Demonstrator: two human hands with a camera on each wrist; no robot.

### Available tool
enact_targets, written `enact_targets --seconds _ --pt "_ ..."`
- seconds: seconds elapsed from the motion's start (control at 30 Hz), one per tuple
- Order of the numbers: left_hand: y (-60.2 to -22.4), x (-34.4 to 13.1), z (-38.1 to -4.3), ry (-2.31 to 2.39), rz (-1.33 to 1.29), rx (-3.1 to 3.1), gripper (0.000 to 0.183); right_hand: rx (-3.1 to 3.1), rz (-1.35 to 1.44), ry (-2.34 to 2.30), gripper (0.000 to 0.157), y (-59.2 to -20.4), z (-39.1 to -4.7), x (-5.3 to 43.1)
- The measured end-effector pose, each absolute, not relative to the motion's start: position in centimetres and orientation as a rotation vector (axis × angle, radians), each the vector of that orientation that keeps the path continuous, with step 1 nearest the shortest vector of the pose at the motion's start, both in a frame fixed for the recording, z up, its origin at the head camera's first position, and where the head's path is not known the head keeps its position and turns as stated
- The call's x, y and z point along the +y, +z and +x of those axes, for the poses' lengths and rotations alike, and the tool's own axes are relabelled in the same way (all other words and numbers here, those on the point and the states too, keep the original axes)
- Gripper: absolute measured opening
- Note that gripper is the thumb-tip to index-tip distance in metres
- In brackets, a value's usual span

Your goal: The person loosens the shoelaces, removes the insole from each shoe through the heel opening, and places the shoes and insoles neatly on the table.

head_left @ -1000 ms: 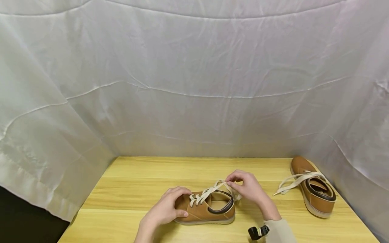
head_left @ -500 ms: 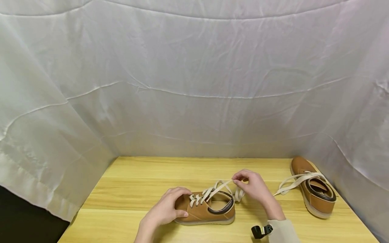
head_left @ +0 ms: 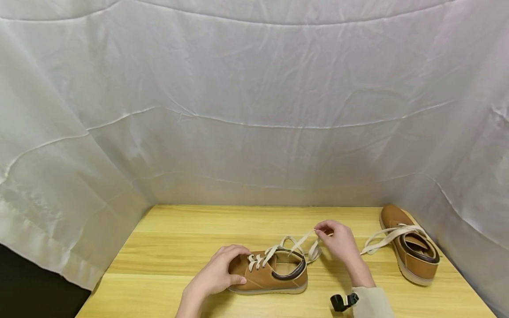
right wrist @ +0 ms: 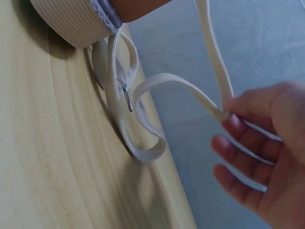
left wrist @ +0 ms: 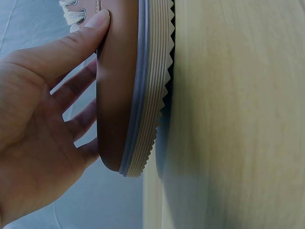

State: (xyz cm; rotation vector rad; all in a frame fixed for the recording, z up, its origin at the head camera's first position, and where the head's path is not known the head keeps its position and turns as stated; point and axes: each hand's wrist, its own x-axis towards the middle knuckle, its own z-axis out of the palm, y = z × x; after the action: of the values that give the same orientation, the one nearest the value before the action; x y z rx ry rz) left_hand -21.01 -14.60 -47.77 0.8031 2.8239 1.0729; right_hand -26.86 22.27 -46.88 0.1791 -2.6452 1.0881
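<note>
Head view, left hand [head_left: 218,271] spread wide, gripping a brown shoe [head_left: 264,279], right hand [head_left: 339,242] half curled, pinching its pale lace [right wrist: 216,52], second shoe [head_left: 422,267] well apart.

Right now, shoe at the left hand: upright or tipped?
Upright. The head view shows this shoe sole-down on the table, its opening facing up.
</note>
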Motion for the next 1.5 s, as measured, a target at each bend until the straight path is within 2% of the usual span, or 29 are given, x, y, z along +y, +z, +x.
enact_targets --seconds 0.33,0.53,0.77,1.07,1.3,1.5 --pt "-47.7 -14.6 -21.1 1.072 0.816 2.829 0.064 -2.673 -0.061 1.077 0.014 -47.0 -26.7 23.3" --pt "-47.6 -14.5 -20.8 1.050 0.811 2.842 0.065 -2.700 -0.040 1.118 0.022 -46.2 -26.3 23.4" --pt "-46.1 -13.5 -20.2 1.003 0.815 2.934 0.059 -2.529 0.162 1.298 0.029 -43.3 -25.7 22.2" --pt "-44.9 -10.2 -18.3 1.419 0.525 2.973 0.027 -2.628 0.682 1.385 0.017 -43.6 -25.6 19.3" --pt "-45.9 -7.4 -17.4 1.218 0.356 3.144 0.038 -2.732 0.979 1.298 0.015 -45.4 -26.0 18.0" --pt "-45.8 -6.1 -16.8 1.177 0.274 3.107 0.047 -2.766 0.976 1.269 0.015 -46.7 -25.6 17.4"
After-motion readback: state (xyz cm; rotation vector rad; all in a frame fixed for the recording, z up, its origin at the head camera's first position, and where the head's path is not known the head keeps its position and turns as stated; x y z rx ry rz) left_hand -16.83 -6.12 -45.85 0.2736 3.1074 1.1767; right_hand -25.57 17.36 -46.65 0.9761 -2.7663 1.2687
